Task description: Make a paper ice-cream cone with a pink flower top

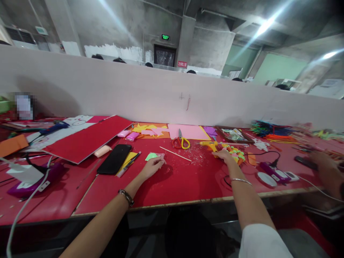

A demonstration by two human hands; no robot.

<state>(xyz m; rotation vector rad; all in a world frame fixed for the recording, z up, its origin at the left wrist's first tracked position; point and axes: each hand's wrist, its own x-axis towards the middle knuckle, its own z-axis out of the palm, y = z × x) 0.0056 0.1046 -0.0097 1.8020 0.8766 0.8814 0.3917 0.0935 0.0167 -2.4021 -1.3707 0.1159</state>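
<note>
My left hand (152, 167) is low over the red table (182, 182), its fingers drawn together beside a small translucent pink piece (160, 155). What sits between those fingertips is too small to make out. A light green piece (151, 156) lies just behind this hand. My right hand (225, 156) is closed around the handle of a yellow glue gun (209, 144), whose nozzle points left. Right behind that hand is a cluster of yellow, green and pink pieces (234, 152). Between my hands lie a thin wooden stick (176, 154) and scissors with red and yellow handles (181, 141).
A black phone (114, 159) and a pen (129, 164) lie left of my hands, near a large red board (91, 138). Purple power strips (275, 173) with cords sit at both sides. A co-worker's hand (322, 161) is at far right. A white partition (129, 89) stands behind.
</note>
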